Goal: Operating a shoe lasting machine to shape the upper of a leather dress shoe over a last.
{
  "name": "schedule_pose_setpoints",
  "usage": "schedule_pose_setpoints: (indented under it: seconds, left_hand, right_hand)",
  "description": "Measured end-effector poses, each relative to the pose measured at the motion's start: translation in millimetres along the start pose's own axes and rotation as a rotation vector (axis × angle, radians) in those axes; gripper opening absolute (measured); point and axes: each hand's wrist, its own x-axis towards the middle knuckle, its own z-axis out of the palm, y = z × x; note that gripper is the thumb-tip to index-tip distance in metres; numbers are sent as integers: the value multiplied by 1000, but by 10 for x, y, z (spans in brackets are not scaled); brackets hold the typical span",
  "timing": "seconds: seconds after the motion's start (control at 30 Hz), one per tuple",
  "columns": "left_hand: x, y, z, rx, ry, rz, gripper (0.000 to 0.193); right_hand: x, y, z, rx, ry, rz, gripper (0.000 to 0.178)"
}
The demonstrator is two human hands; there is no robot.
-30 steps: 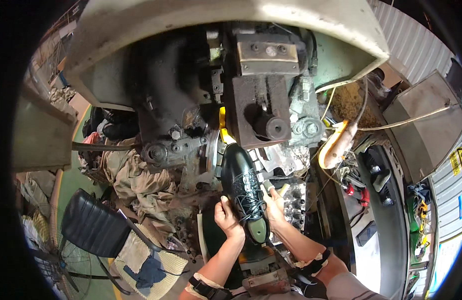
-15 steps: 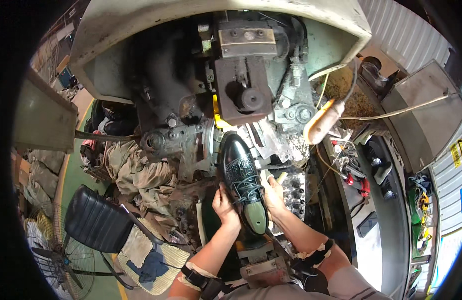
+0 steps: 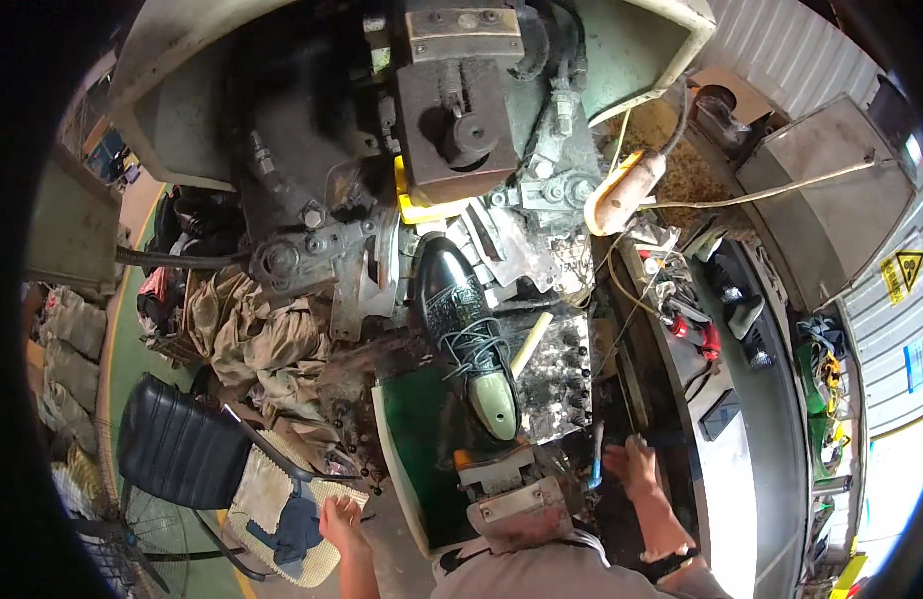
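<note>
Head view, centre: We see 1 glossy black lace-up shoe (image 3: 448, 290) fitted over a pale green last (image 3: 494, 401), its toe towards the top of the frame and its heel end towards the bottom.
Machine: A dark metal block (image 3: 452, 140) fills the upper centre; a yellow part (image 3: 427, 210) sits just above the toe, and we cannot tell whether they touch.
Left hand: At the lower centre-left, our left hand (image 3: 342, 521) is well apart from the shoe, fingers curled, in front of the pale seat pad (image 3: 262, 497); we see nothing in it, but cannot tell how tightly it is closed.
Right hand: At the lower centre-right, our right hand (image 3: 636, 467) is near a blue-ended rod (image 3: 595, 464); we cannot tell whether its fingers are apart or together.
Step in hand: We judge that the shoe is positioned at the machine, with neither of our 2 hands on it.
Next move: In our judgement, this calls for keeping fingers clear of the machine parts; handling the shoe again would mean bringing both hands inward.
</note>
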Motion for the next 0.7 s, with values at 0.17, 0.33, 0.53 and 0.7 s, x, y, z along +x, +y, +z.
schedule_pose_setpoints:
  seconds: [0.17, 0.33, 0.53, 0.7]
  left_hand:
    - [-193, 253, 458, -47, -212, 116, 23]
    - [-1104, 817, 1759, -121, -614, 432, 23]
    - [-2859, 455, 2464, -72, -1187, 846, 19]
    - [-4083, -1043, 2698, 526, -1983, 1532, 34]
  right_hand:
    - [-305, -4, -162, 80, -8, 22, 49]
    - [-561, -506, 107, -9, -172, -251, 51]
    - [-868, -676, -17, 121, -382, -194, 57]
    - [-739, -381, -481, 747, -881, -8, 81]
